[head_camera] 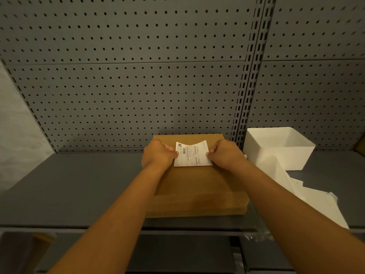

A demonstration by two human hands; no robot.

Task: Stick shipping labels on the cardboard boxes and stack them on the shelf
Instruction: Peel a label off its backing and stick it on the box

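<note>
A flat brown cardboard box (199, 186) lies on the grey shelf (79, 184), its far edge near the pegboard back. A white shipping label (192, 154) with barcode and printed text is over the far part of the box top, slightly curled at its far edge. My left hand (159, 155) pinches the label's left edge. My right hand (225, 154) pinches its right edge. Both forearms reach over the box from the front.
A white open bin (280, 147) stands on the shelf right of the box, with white sheets of paper (316, 200) spilling toward the front edge. A grey pegboard wall (138, 76) backs the shelf. A lower shelf level (177, 252) shows below; a brown box corner (42, 241) appears at lower left.
</note>
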